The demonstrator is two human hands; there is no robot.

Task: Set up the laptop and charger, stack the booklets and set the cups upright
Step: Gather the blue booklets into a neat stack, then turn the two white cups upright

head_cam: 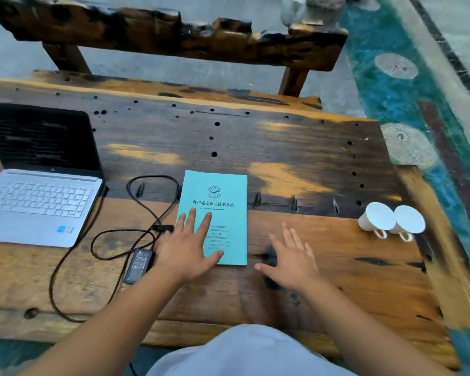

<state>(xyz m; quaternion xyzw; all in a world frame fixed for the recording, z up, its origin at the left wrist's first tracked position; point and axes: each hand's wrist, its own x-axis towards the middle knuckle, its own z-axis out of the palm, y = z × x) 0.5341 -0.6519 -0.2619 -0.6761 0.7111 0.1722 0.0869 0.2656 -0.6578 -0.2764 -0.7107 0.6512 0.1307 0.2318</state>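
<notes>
A teal booklet (219, 196) lies flat in the middle of the wooden table (296, 158); whether others lie under it I cannot tell. My left hand (187, 246) rests flat on its lower left part, fingers spread. My right hand (292, 256) hovers open just right of the booklet, holding nothing. An open silver laptop (36, 204) stands at the left. Its black charger brick (139, 264) lies by my left wrist, with the cable (147, 204) looped between laptop and booklet. Two white cups (391, 219) lie on their sides at the right, mouths facing me.
A rough wooden bench (174, 36) stands beyond the table's far edge. To the right runs a teal floor (391, 99) with round stone discs. My light-coloured clothing (247, 351) shows at the near edge.
</notes>
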